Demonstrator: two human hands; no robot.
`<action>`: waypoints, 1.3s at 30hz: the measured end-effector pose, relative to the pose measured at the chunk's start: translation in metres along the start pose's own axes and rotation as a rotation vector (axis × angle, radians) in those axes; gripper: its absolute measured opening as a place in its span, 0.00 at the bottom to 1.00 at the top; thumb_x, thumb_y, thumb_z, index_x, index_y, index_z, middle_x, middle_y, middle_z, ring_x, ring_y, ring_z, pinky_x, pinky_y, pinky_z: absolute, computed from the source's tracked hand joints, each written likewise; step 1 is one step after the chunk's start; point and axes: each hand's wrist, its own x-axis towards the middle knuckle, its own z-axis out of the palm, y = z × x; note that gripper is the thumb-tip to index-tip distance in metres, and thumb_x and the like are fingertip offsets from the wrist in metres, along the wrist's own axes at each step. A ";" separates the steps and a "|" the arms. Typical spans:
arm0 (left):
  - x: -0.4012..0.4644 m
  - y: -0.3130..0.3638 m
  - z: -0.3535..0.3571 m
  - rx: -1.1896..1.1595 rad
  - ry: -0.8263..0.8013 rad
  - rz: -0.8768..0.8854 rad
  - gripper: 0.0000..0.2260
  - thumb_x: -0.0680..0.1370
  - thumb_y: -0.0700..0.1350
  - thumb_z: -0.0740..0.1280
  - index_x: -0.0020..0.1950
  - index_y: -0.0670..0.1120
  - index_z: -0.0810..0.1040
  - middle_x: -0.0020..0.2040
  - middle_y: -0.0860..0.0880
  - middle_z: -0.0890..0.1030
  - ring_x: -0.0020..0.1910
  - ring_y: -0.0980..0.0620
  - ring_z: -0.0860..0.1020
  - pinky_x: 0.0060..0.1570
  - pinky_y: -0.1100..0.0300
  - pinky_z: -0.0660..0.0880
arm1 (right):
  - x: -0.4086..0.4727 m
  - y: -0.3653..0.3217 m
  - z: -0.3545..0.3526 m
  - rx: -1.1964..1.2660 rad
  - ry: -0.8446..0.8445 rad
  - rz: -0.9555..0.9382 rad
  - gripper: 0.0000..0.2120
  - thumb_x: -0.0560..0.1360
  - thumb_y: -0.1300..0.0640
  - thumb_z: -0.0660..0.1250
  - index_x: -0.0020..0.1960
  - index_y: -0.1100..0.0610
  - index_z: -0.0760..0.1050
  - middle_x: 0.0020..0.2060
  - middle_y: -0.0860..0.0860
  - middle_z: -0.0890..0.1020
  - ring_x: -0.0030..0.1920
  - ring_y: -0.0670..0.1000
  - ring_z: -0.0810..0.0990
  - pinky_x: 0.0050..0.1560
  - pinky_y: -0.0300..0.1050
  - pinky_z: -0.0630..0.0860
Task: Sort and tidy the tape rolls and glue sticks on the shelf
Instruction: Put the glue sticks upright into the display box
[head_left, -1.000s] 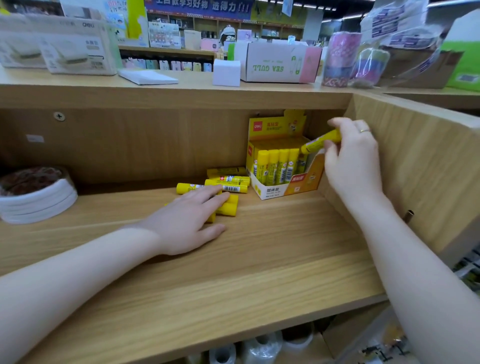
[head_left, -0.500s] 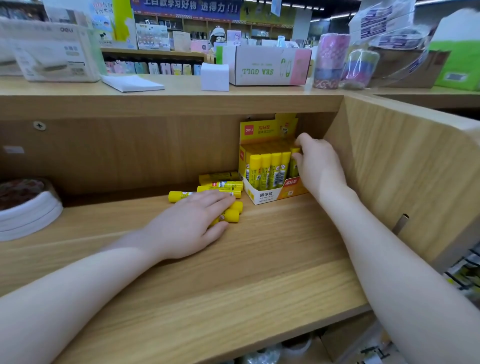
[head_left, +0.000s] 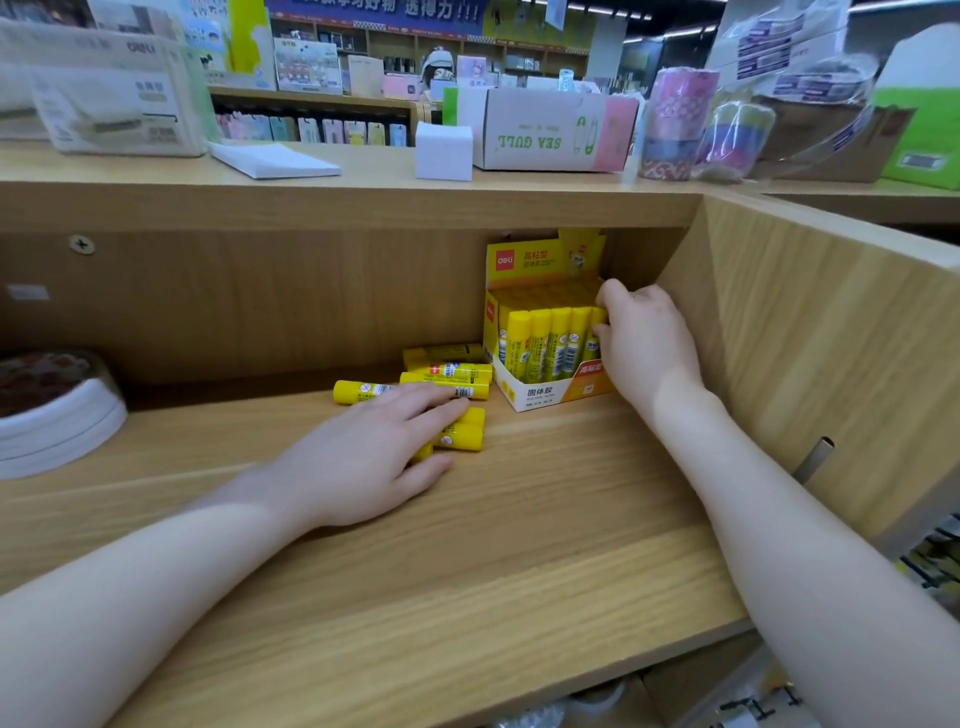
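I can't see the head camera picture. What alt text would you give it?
A person's right hand reaches into the right end of a yellow display box of upright glue sticks at the back of a wooden shelf. The left hand rests on loose glue sticks lying beside the box.

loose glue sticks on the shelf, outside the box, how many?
6 visible: three stacked near the back beside the display box, one lying further left, two in front, partly under the left hand. More may be hidden under that hand.
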 end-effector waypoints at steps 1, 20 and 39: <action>0.000 0.000 0.000 0.002 0.007 0.004 0.34 0.72 0.64 0.42 0.75 0.51 0.59 0.74 0.53 0.61 0.72 0.53 0.60 0.67 0.63 0.52 | 0.000 0.001 0.000 0.013 0.001 -0.002 0.08 0.77 0.66 0.59 0.55 0.62 0.71 0.45 0.60 0.77 0.52 0.60 0.73 0.46 0.51 0.73; -0.014 -0.008 -0.018 0.210 0.054 -0.075 0.35 0.69 0.70 0.51 0.62 0.46 0.75 0.55 0.47 0.77 0.54 0.46 0.76 0.47 0.53 0.75 | -0.058 -0.085 -0.009 0.122 -0.466 -0.464 0.16 0.77 0.49 0.62 0.62 0.53 0.69 0.61 0.51 0.71 0.59 0.54 0.72 0.52 0.49 0.73; -0.005 -0.005 -0.010 0.191 0.061 -0.084 0.39 0.69 0.70 0.43 0.67 0.46 0.70 0.64 0.47 0.72 0.63 0.47 0.70 0.57 0.53 0.71 | -0.043 -0.044 -0.012 -0.003 -0.604 -0.296 0.21 0.77 0.47 0.62 0.68 0.49 0.67 0.64 0.52 0.71 0.64 0.55 0.69 0.61 0.53 0.71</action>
